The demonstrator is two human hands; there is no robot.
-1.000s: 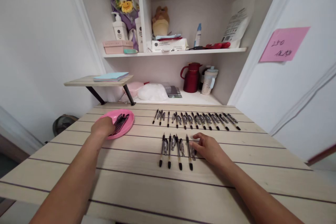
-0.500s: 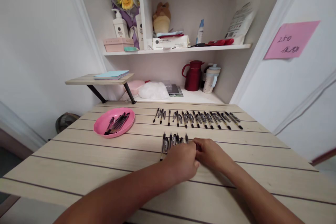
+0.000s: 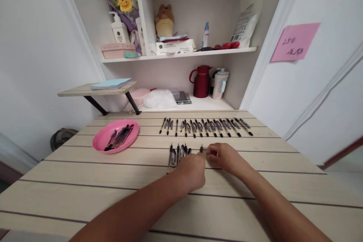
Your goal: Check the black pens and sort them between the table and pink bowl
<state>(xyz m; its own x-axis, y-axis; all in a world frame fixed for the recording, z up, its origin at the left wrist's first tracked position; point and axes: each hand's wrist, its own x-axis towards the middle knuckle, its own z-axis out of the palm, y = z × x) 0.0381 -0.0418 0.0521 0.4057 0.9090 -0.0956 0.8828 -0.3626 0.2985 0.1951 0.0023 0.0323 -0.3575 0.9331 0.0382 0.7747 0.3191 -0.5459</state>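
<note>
My left hand (image 3: 192, 171) is closed low over the table, and a black-tipped pen (image 3: 201, 148) sticks out past its fingers, so the pen's lower part is hidden. Close on its right, my right hand (image 3: 227, 157) has curled fingers with thumb and forefinger pinched together; whatever is between them is hidden. Left of the pen lies a short row of uncapped pens (image 3: 170, 155) with black caps (image 3: 173, 155) beside them, partly covered by my left hand. Farther back, a longer row of pens (image 3: 194, 128) and loose caps stretches across the table.
A pink plate (image 3: 98, 146) at the left holds several black pens (image 3: 122, 136). Behind it stands a small raised shelf (image 3: 73, 90) on black legs, with blue paper (image 3: 112, 83) on top. A red jug (image 3: 202, 81) and a pale cup (image 3: 219, 85) stand at the back.
My hands have moved apart, the right one away from the left. The pen at my left fingers now stands farther from the short row. The camera view has swung slightly right.
</note>
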